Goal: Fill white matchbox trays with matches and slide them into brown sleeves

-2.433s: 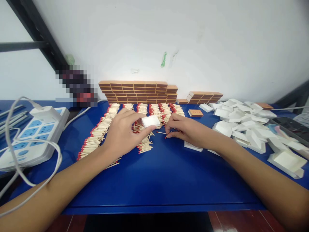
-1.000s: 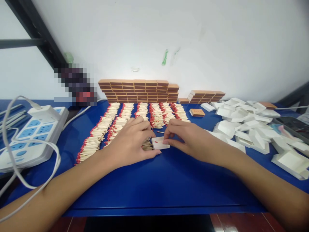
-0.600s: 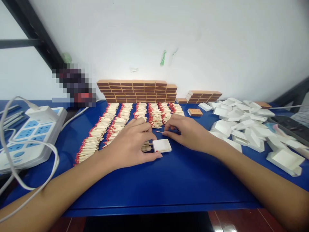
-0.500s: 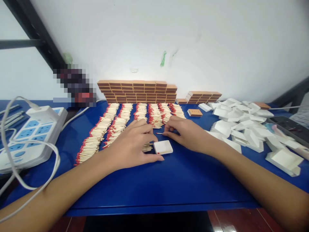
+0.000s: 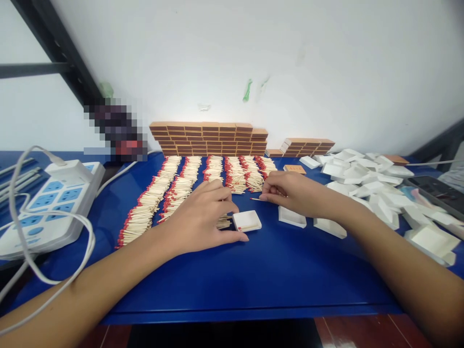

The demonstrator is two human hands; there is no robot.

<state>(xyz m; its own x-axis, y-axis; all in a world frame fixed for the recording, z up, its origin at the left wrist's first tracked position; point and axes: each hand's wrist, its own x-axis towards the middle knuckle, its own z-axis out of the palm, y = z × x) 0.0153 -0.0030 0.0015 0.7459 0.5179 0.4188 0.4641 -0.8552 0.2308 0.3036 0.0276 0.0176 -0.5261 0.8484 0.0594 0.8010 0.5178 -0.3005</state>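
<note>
Nearest, a broad stretch of blue tabletop (image 5: 232, 275) runs from the front edge to the person's hands: the left hand (image 5: 205, 220), thumb and fingers wide, brackets a white matchbox tray (image 5: 248, 219), probably to steady it (contact unclear), while the right hand (image 5: 292, 192) narrows on one matchstick's (image 5: 255, 199) tail, leaving its red head free. Loose trays (image 5: 357, 175) beside the right hand likely limit sideways room; beyond both hands, matchstick rows (image 5: 140, 212), heads leftward, precede stacked matchboxes (image 5: 210, 134) before the wall (image 5: 308, 58).
</note>
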